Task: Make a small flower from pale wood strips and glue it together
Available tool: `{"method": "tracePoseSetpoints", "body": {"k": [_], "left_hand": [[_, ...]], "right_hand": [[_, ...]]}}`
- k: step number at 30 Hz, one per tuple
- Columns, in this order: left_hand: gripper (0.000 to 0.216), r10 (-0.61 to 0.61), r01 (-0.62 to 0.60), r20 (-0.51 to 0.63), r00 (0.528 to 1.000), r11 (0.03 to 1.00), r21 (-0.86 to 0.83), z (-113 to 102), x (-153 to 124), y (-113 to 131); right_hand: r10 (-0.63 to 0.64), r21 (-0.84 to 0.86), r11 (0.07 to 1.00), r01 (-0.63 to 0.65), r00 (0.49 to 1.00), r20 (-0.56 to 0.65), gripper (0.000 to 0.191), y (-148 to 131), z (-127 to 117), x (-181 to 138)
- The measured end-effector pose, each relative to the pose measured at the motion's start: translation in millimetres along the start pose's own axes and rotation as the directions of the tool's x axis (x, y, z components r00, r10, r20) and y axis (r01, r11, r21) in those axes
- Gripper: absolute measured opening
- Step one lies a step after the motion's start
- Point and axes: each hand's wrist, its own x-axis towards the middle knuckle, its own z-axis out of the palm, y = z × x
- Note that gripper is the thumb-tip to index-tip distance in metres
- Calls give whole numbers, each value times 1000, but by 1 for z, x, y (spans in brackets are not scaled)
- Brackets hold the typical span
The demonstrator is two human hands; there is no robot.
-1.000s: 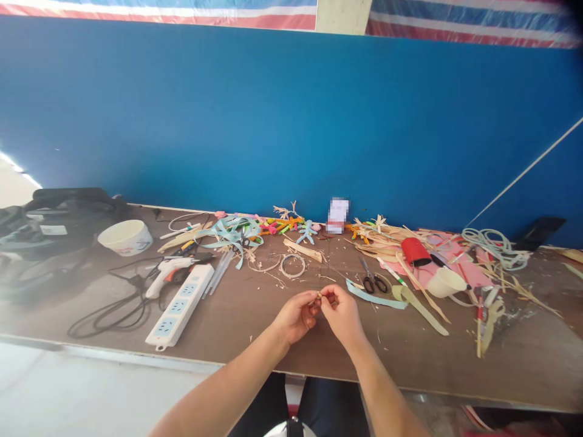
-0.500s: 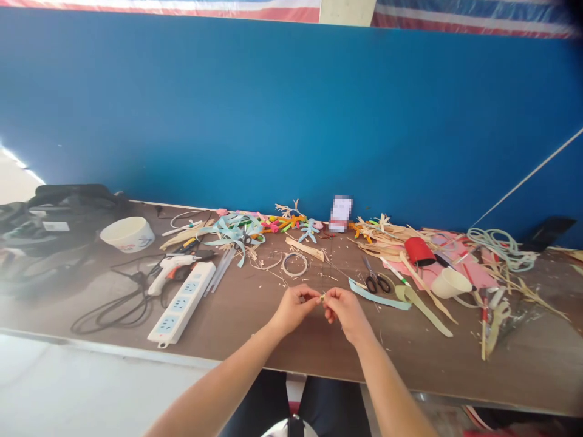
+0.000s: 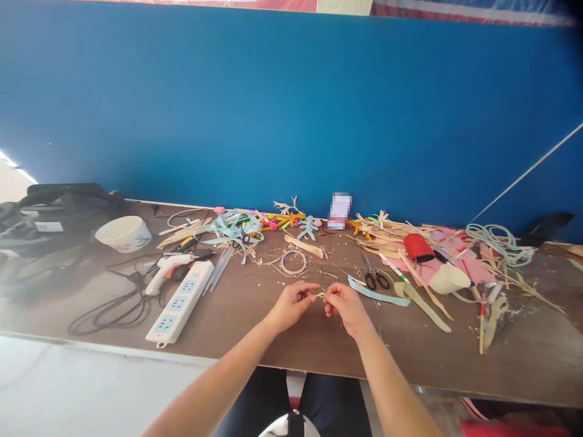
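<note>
A small pale yellow-green strip (image 3: 320,295), bent into a little loop, is between my two hands above the front middle of the table. The thumb and forefinger of my right hand (image 3: 342,305) are pinched on its right end, the other fingers curled under. My left hand (image 3: 292,305) is at its left end, forefinger stretched out and apart from the thumb; whether the thumb tip touches the strip I cannot tell. Just beyond the hands lie a roll of tape (image 3: 294,262) and dark-handled scissors (image 3: 376,280), with a light blue ribbon (image 3: 380,296) right of my right hand.
To the left are a white power strip (image 3: 180,305), a glue gun (image 3: 168,270), a white bowl (image 3: 122,234) and a black bag (image 3: 59,212). Dried husk strips (image 3: 387,240), a red cup (image 3: 418,247) and a cream cup (image 3: 449,280) lie right. A blue partition (image 3: 291,109) stands behind.
My left forefinger has lifted away from the thumb, and more of the strip shows between the hands. The right hand keeps its pinch. The view has shifted slightly.
</note>
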Motion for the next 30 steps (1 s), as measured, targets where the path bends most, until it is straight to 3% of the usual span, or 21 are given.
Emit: {"method": "tracePoseSetpoints", "body": {"k": [4, 9, 13, 18, 30], "left_hand": [[27, -42, 42, 39, 998, 999, -9, -2, -1, 2], [31, -130, 146, 133, 983, 981, -124, 2, 1, 5], [26, -227, 244, 94, 969, 939, -243, 8, 5, 4], [19, -224, 234, 69, 972, 914, -331, 9, 7, 1], [3, -232, 227, 5, 973, 944, -239, 11, 10, 0]], "right_hand": [[-17, -57, 998, 16, 1000, -22, 4, -2, -2, 0], [-73, -146, 986, 77, 997, 37, 4, -2, 2, -2], [-127, -250, 960, 128, 992, 22, 6, 1, 3, -2], [-137, -327, 934, 144, 990, 43, 6, 3, 1, 0], [-93, -268, 959, 94, 996, 14, 4, -7, -3, -1]]}}
